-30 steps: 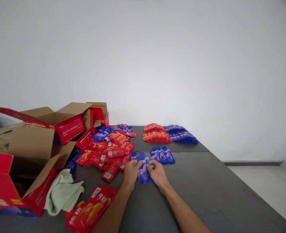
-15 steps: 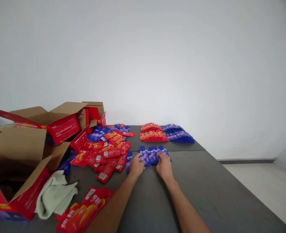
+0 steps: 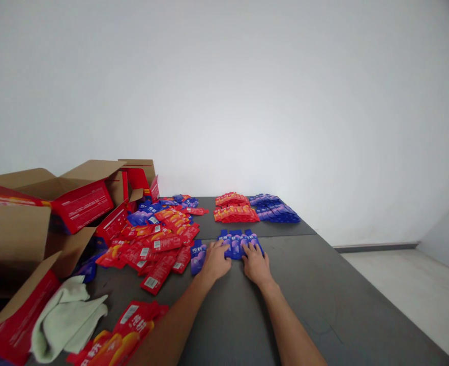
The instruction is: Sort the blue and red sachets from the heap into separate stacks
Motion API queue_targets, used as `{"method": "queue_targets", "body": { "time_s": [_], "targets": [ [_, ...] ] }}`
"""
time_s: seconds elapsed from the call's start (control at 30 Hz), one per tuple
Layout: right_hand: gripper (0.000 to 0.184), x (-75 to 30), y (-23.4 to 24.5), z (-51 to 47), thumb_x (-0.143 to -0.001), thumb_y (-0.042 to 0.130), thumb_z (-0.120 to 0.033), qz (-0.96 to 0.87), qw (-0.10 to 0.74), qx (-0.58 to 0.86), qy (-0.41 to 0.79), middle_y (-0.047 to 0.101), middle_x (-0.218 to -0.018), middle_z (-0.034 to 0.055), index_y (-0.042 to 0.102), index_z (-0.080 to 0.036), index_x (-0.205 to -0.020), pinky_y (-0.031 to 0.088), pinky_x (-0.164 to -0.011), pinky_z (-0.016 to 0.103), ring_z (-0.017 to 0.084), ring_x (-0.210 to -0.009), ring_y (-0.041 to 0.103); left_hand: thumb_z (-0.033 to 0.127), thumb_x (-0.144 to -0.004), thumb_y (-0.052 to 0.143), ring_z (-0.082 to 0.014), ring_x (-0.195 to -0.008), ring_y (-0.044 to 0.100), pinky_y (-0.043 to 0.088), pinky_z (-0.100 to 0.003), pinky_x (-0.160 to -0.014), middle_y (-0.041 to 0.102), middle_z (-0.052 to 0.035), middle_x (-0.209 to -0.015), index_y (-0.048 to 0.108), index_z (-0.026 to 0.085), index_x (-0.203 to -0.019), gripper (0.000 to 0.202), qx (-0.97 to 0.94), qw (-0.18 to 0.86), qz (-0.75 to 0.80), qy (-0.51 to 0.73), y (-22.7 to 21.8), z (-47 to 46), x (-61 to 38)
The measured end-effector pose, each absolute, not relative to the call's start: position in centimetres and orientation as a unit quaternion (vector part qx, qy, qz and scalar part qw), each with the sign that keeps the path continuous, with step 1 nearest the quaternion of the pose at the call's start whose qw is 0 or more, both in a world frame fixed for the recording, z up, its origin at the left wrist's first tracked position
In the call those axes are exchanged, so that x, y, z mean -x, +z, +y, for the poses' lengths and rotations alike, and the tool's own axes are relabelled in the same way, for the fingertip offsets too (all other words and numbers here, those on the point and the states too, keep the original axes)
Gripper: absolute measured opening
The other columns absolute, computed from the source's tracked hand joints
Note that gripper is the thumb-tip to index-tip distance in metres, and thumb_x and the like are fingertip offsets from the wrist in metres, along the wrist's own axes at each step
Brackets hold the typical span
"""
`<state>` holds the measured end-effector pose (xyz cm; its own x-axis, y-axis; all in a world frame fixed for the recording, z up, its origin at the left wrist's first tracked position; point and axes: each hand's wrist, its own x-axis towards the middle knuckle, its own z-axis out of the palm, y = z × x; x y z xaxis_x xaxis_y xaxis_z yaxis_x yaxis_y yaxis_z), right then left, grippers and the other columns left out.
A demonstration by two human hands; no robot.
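Note:
My left hand and my right hand lie side by side, fingers flat, on a short row of blue sachets on the dark grey table. The fingertips press on the near edge of the row. One more blue sachet lies just left of my left hand. A loose heap of red and blue sachets spreads to the left of it.
Sorted rows of red sachets and blue sachets sit at the far table edge. Open cardboard boxes crowd the left side. A pale green cloth and more red sachets lie near me.
Both hands moved away from me, carrying a blue sachet up to the blue row, and now rest flat on that row. The camera has shifted a little rightward.

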<state>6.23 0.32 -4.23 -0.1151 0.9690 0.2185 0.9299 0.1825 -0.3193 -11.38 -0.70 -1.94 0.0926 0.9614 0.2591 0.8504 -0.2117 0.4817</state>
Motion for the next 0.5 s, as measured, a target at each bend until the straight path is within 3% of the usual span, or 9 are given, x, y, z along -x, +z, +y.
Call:
{"method": "queue_targets", "body": {
  "time_s": [0.13,0.4,0.5],
  "targets": [
    [0.048,-6.4,-4.1,0.4,-0.091,0.049,-0.021,-0.738,0.189,0.646,0.054,0.047,-0.148,0.0124,0.053,-0.028,-0.138,0.029,-0.106,0.058,0.032,-0.139,0.036,0.029,-0.080,0.064,-0.0301,-0.125,0.046,0.036,-0.040,-0.105,0.058,-0.0091,-0.137,0.066,0.025,-0.126,0.046,-0.740,0.106,0.614,0.252,-1.9,-1.0,10.5],
    [0.048,-7.2,-3.8,1.0,-0.091,0.046,-0.018,-0.732,0.150,0.662,0.066,0.046,-0.149,0.0105,0.053,-0.024,-0.139,0.030,-0.110,0.044,0.026,-0.141,0.035,0.035,-0.088,0.058,-0.0293,-0.122,0.046,0.037,-0.042,-0.102,0.057,-0.0077,-0.138,0.066,0.026,-0.124,0.039,-0.723,0.059,0.650,0.224,-1.5,-1.0,8.3],
    [0.052,-7.2,-3.9,1.1,-0.090,0.044,-0.015,-0.734,0.138,0.661,0.070,0.044,-0.151,0.0100,0.051,-0.023,-0.140,0.028,-0.112,0.046,0.026,-0.143,0.032,0.035,-0.089,0.056,-0.0294,-0.122,0.046,0.038,-0.043,-0.101,0.056,-0.0077,-0.138,0.065,0.026,-0.124,0.037,-0.723,0.045,0.654,0.219,-1.5,-1.1,8.0]
  ]
}}
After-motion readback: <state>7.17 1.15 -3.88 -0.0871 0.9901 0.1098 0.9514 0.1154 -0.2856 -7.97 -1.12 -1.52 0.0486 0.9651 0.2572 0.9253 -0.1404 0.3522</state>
